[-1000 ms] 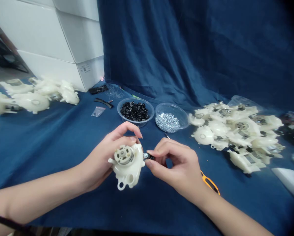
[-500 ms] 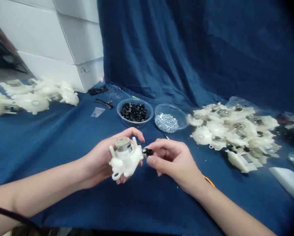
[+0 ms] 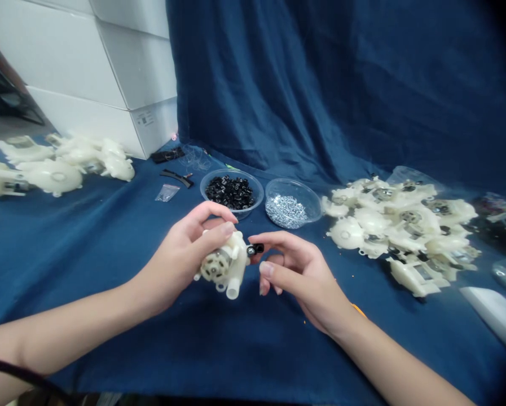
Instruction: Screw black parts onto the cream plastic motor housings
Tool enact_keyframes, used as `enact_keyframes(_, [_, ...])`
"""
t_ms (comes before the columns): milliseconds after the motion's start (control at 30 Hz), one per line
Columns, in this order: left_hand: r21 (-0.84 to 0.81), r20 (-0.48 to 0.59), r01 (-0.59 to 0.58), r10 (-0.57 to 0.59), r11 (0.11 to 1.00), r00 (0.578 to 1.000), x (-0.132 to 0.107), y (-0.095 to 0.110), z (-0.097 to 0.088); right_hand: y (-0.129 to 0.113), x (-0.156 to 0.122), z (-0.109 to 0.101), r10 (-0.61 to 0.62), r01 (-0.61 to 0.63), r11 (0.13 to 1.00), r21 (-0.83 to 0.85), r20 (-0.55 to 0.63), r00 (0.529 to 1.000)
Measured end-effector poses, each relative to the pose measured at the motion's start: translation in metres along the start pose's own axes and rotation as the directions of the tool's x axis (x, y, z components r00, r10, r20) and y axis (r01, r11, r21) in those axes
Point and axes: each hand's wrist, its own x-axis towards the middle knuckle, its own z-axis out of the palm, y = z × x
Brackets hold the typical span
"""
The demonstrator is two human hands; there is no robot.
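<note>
Head view: left hand (image 3: 176,254) around white motor housing (image 3: 229,265), right hand (image 3: 299,276) open

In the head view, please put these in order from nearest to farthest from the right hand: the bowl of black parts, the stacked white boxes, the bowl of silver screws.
From the right hand:
1. The clear bowl of silver screws, straight ahead of the hand.
2. The clear bowl of black parts, just left of the screws.
3. The stacked white boxes, far back on the left.

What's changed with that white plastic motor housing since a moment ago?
The left hand rolled the housing so its motor faces down-left; the right hand opened away from the small black part, now left on it. The clear bowl of screws stayed put.
</note>
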Motion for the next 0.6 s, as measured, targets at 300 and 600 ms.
enact_keyframes(300, [0.212, 0.026, -0.213, 0.213, 0.954, 0.977, -0.0033, -0.0037, -0.0047, -0.0012, 0.0000, 0.0004, -0.073, 0.071, 0.994, -0.078, -0.035, 0.997])
enact_keyframes(600, [0.253, 0.044, -0.174, 0.168, 0.952, 0.985, -0.0073, 0.0007, 0.0005, 0.0000, -0.0002, 0.0004, -0.110, 0.099, 0.984, -0.147, -0.064, 0.992])
